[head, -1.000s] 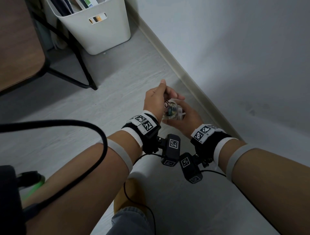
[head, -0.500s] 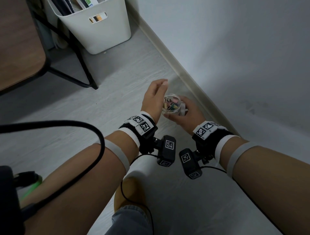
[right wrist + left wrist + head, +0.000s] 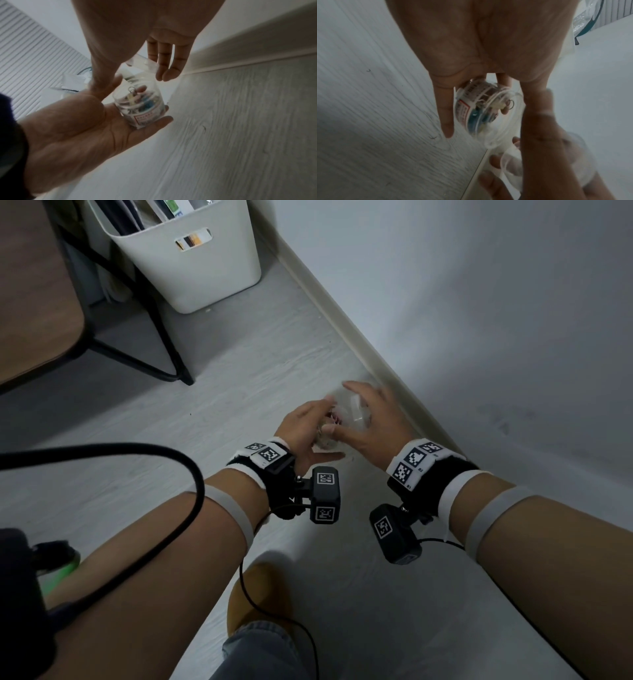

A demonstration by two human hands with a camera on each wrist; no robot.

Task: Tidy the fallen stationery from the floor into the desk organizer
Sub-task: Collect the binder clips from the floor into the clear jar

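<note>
The right hand [image 3: 368, 422] has lifted the clear lid [image 3: 143, 62] off; the left hand [image 3: 303, 426] cradles the clip jar [image 3: 139, 106] over bare floor [image 3: 239, 378], near the right-hand baseboard [image 3: 342, 313].

Below me is a pale grey wood-grain floor [image 3: 260, 392] running up to a cream skirting board [image 3: 359, 337] along the wall on my right. A white plastic bin [image 3: 205, 268] with a handle slot stands on the floor near that wall. Just beside it, the black metal legs [image 3: 161, 344] of a brown wooden table [image 3: 37, 302] rest on the boards. My foot in a tan slipper [image 3: 257, 594] is planted on the floor nearest me.
</note>
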